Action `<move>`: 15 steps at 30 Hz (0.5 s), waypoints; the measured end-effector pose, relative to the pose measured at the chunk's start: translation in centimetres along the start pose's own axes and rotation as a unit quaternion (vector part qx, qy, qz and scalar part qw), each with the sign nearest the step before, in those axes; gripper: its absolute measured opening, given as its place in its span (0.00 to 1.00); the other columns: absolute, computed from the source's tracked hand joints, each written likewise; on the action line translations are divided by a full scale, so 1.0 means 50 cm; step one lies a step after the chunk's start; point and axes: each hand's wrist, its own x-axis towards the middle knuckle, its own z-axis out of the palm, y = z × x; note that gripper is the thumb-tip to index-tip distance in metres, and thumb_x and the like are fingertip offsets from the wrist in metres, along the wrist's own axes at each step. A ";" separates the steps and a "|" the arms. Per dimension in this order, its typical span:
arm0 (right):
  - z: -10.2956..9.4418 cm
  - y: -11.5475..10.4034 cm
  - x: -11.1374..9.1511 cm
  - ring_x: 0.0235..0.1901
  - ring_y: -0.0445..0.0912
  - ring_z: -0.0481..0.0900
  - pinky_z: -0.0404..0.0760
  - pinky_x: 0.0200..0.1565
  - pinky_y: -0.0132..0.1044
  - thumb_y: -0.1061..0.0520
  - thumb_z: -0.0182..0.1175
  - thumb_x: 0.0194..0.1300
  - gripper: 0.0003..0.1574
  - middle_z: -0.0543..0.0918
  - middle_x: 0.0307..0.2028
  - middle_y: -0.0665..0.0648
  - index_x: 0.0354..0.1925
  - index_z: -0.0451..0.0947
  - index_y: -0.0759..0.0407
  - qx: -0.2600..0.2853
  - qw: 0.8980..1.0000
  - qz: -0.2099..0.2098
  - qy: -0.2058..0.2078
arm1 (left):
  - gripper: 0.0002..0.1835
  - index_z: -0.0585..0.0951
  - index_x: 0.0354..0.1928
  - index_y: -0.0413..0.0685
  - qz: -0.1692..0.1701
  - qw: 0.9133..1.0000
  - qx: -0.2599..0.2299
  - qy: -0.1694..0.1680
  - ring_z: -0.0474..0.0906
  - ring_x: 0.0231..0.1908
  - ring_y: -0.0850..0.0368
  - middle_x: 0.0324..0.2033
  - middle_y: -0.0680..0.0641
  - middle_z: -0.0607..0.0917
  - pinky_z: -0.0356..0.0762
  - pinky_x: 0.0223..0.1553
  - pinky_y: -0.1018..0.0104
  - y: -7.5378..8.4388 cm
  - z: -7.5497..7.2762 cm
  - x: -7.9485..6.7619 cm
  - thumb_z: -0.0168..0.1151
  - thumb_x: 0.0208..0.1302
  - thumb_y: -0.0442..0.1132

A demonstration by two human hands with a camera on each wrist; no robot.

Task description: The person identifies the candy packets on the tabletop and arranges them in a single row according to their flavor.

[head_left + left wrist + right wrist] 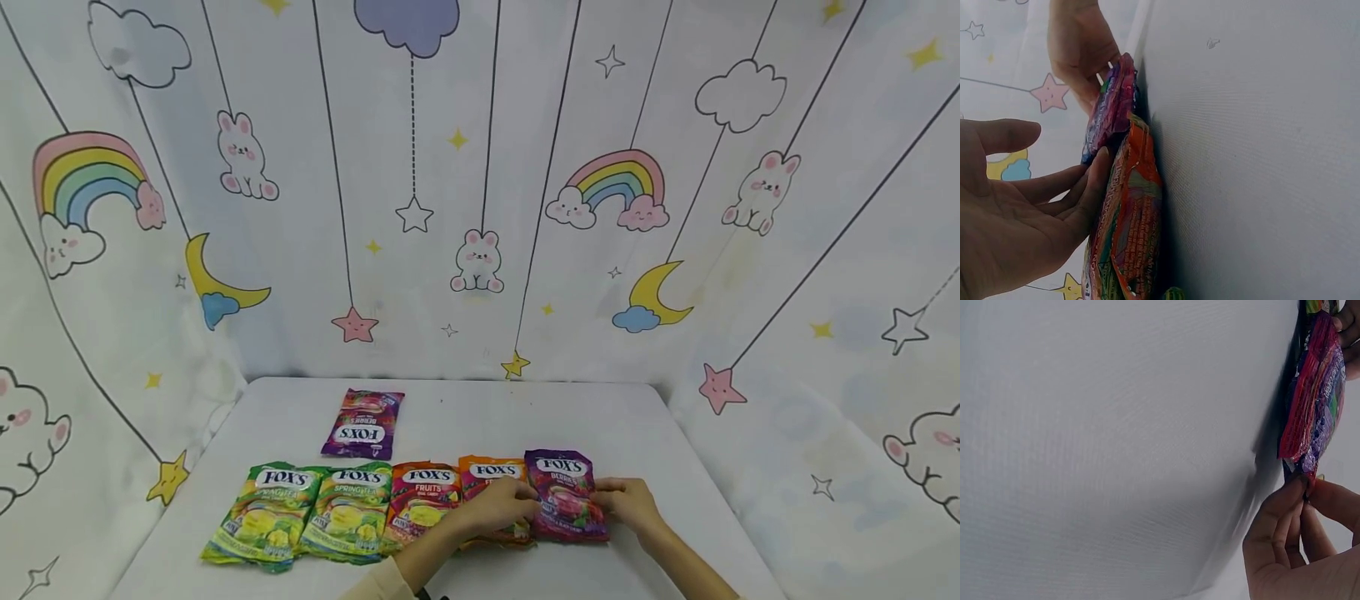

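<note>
A purple Fox's Berries candy bag (566, 492) lies at the right end of a row of candy bags. My right hand (628, 502) pinches its right edge between thumb and fingers, as the right wrist view shows at the bag's corner (1310, 465). Over the orange Fox's candy bag (487, 475) reaches my left hand (498, 507), its fingertips touching near where that bag meets the purple one. Seen from the left wrist, the left thumb (1013, 135) stands apart and the fingers are nearly straight. The left hand hides the middle of the orange bag.
Leftward in the row lie a red-orange Fruits bag (425, 492) and two green Spring Tea bags, one inner (348, 508) and one outer (262, 517). Behind them another purple Berries bag (365, 423) lies upside down on the white table (525, 417). A patterned cloth (480, 167) encloses the table.
</note>
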 end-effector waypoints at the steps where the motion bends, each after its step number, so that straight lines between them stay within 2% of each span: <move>1: 0.001 0.001 0.000 0.35 0.48 0.87 0.87 0.37 0.43 0.62 0.70 0.61 0.18 0.90 0.44 0.64 0.49 0.87 0.70 -0.002 1.000 0.002 0.001 | 0.20 0.85 0.57 0.37 -0.001 1.000 0.000 -0.001 0.86 0.37 0.55 0.42 0.52 0.89 0.85 0.45 0.61 0.000 0.000 -0.001 0.64 0.72 0.44; 10: 0.004 0.008 -0.006 0.30 0.49 0.87 0.88 0.33 0.43 0.61 0.70 0.63 0.18 0.90 0.36 0.61 0.48 0.86 0.71 -0.004 1.000 0.008 0.001 | 0.22 0.83 0.61 0.37 -0.009 1.000 0.006 -0.015 0.84 0.45 0.58 0.48 0.50 0.89 0.83 0.54 0.56 0.004 -0.005 -0.007 0.63 0.73 0.44; 15: 0.008 0.008 -0.005 0.26 0.48 0.86 0.86 0.28 0.41 0.59 0.70 0.61 0.17 0.88 0.28 0.55 0.45 0.86 0.70 -0.073 0.997 -0.025 0.014 | 0.22 0.82 0.62 0.36 -0.011 1.000 -0.015 -0.023 0.86 0.41 0.53 0.47 0.50 0.88 0.85 0.49 0.57 0.009 -0.013 -0.018 0.62 0.74 0.43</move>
